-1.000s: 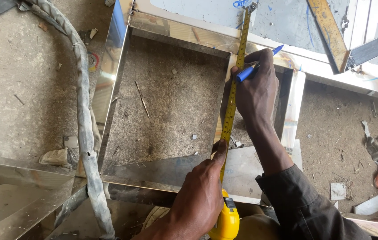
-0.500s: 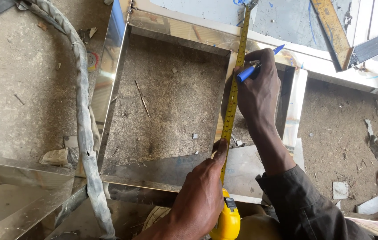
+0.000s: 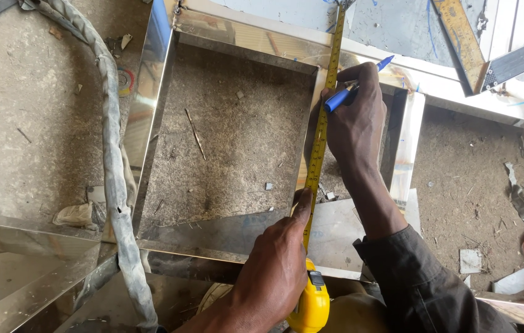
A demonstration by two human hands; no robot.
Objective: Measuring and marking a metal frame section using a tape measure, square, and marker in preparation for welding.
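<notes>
My left hand (image 3: pixel 274 271) grips yellow tape measure (image 3: pixel 311 305), thumb pressing tape (image 3: pixel 322 117) onto shiny metal frame (image 3: pixel 151 117). My right hand (image 3: pixel 354 117) pinches blue pen (image 3: pixel 351 92) beside tape.

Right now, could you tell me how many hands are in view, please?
2: the left hand pins the tape near the bottom edge; the right hand, upper centre, holds a blue pen.
</notes>
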